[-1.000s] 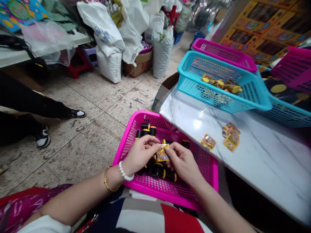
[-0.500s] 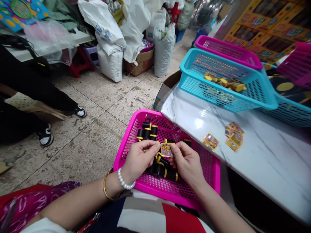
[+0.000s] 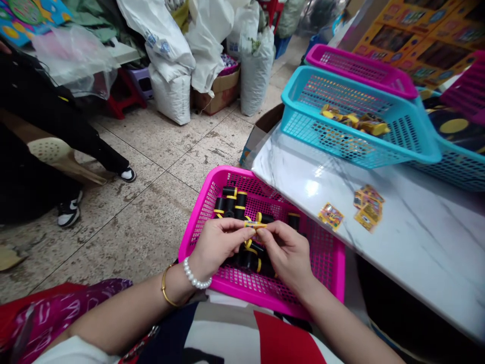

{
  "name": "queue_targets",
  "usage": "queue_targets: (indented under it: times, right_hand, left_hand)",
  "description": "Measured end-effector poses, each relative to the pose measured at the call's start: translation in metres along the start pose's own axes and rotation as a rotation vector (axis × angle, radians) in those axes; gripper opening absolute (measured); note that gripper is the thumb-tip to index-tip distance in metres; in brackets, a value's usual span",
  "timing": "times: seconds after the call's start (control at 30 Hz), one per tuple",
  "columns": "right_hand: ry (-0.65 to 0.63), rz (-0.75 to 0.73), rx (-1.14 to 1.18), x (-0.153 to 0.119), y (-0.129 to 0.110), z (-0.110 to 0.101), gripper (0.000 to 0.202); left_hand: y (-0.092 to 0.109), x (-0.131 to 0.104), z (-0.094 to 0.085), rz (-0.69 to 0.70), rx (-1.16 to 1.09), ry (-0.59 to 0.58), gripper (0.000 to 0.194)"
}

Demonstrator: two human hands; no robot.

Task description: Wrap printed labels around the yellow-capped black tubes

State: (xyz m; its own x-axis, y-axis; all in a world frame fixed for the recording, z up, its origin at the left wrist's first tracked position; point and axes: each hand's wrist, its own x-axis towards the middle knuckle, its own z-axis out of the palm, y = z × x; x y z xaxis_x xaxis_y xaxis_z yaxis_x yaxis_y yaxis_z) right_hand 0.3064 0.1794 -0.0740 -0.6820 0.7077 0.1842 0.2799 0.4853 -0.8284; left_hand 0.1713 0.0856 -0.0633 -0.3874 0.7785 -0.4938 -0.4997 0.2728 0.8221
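Above a pink basket point(image 3: 337, 268), my left hand point(image 3: 220, 242) and my right hand point(image 3: 288, 253) pinch a small yellow printed label point(image 3: 254, 225) between thumbs and fingers, one hand at each end. The label is tilted and seems bent, showing as a narrow strip. Beneath my hands, several black cylinders with yellow rims point(image 3: 241, 199) lie in the basket. A single printed label point(image 3: 331, 216) rests near the edge of the white marbled table point(image 3: 401, 242), and a small loose pile of labels point(image 3: 368, 207) is to its right.
On the table, a blue basket point(image 3: 359, 146) holds yellow pieces, with a pink basket point(image 3: 364, 68) behind it. Stacked yellow boxes point(image 3: 401, 43) stand at the back right. White sacks point(image 3: 172, 91) stand on the floor. A person in black trousers point(image 3: 98, 146) is at the left.
The label between my fingers has gone from facing the camera flat to a narrow, bent strip. My fingertips have drawn slightly closer together. The camera view has shifted a little.
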Motion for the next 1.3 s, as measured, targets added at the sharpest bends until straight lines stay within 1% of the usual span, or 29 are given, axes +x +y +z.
queue_targets:
  times: [0.1, 0.17, 0.23, 0.3, 0.33, 0.37, 0.4, 0.47, 0.5, 0.57, 0.6, 0.63, 0.7, 0.77, 0.8, 0.87, 0.93, 1.0, 1.03, 1.1, 1.17, 1.2, 1.3]
  right_hand:
    - [-0.018, -0.085, -0.030, 0.003, -0.001, 0.000, 0.018]
    - [-0.104, -0.105, -0.036, 0.004, -0.001, -0.005, 0.013]
    - [-0.289, -0.145, -0.083, 0.003, -0.003, -0.013, 0.015]
    - [-0.506, -0.174, -0.223, 0.000, -0.005, -0.019, 0.026]
    - [-0.596, -0.165, -0.319, -0.002, -0.006, -0.019, 0.032]
    - [-0.656, -0.136, -0.423, -0.004, -0.007, -0.019, 0.036]
    - [-0.680, -0.088, -0.525, -0.006, -0.007, -0.016, 0.039]
    - [-0.662, 0.002, -0.683, -0.010, -0.008, -0.009, 0.039]
    - [-0.640, 0.031, -0.734, -0.012, -0.008, -0.005, 0.036]
    - [-0.598, 0.057, -0.770, -0.014, -0.006, 0.000, 0.026]
    - [-0.582, 0.070, -0.747, -0.014, -0.004, 0.000, 0.022]
    - [-0.567, 0.089, -0.691, -0.013, -0.002, -0.001, 0.022]
    - [-0.550, 0.135, -0.472, -0.010, 0.003, -0.007, 0.035]
    - [-0.545, 0.185, -0.151, -0.005, 0.007, -0.017, 0.049]
    - [-0.547, 0.218, 0.020, -0.002, 0.008, -0.021, 0.050]
    - [-0.547, 0.322, 0.314, 0.005, 0.010, -0.029, 0.040]
    - [-0.506, 0.434, 0.510, 0.010, 0.010, -0.034, 0.028]
    - [-0.417, 0.484, 0.608, 0.012, 0.010, -0.035, 0.024]
    - [-0.364, 0.481, 0.640, 0.012, 0.011, -0.035, 0.027]
    - [-0.288, 0.451, 0.693, 0.012, 0.014, -0.034, 0.037]
    - [-0.252, 0.429, 0.733, 0.011, 0.016, -0.032, 0.047]
    - [-0.236, 0.425, 0.737, 0.011, 0.017, -0.031, 0.047]
    - [-0.168, 0.425, 0.721, 0.010, 0.017, -0.030, 0.037]
  left_hand:
    - [0.001, 0.003, -0.003, -0.028, -0.034, -0.020, 0.028]
    - [0.002, 0.007, -0.007, -0.052, -0.043, -0.015, 0.026]
    - [0.003, 0.011, -0.011, -0.048, -0.045, 0.006, 0.027]
    - [0.004, 0.014, -0.016, -0.014, -0.053, 0.023, 0.028]
    - [0.005, 0.016, -0.018, 0.007, -0.057, 0.030, 0.029]
    - [0.006, 0.017, -0.020, 0.026, -0.061, 0.039, 0.031]
    - [0.006, 0.017, -0.021, 0.038, -0.063, 0.047, 0.032]
    - [0.007, 0.017, -0.022, 0.030, -0.056, 0.052, 0.033]
    - [0.007, 0.017, -0.021, 0.013, -0.049, 0.048, 0.032]
    - [0.007, 0.016, -0.020, -0.022, -0.032, 0.035, 0.030]
    - [0.007, 0.016, -0.020, -0.034, -0.023, 0.029, 0.029]
    - [0.006, 0.016, -0.020, -0.042, -0.019, 0.025, 0.029]
    - [0.005, 0.017, -0.020, -0.052, -0.024, 0.022, 0.028]
    - [0.004, 0.020, -0.021, -0.062, -0.041, 0.021, 0.027]
    - [0.004, 0.021, -0.022, -0.067, -0.050, 0.021, 0.027]
    - [0.004, 0.023, -0.022, -0.077, -0.061, 0.015, 0.026]
    - [0.004, 0.024, -0.020, -0.088, -0.068, -0.003, 0.028]
    - [0.005, 0.024, -0.018, -0.099, -0.087, -0.017, 0.028]
    - [0.005, 0.024, -0.017, -0.103, -0.102, -0.023, 0.028]
    - [0.004, 0.024, -0.015, -0.111, -0.139, -0.044, 0.026]
    - [0.003, 0.025, -0.013, -0.116, -0.176, -0.086, 0.025]
    - [0.002, 0.025, -0.012, -0.120, -0.196, -0.101, 0.024]
    - [0.001, 0.026, -0.010, -0.141, -0.246, -0.106, 0.021]
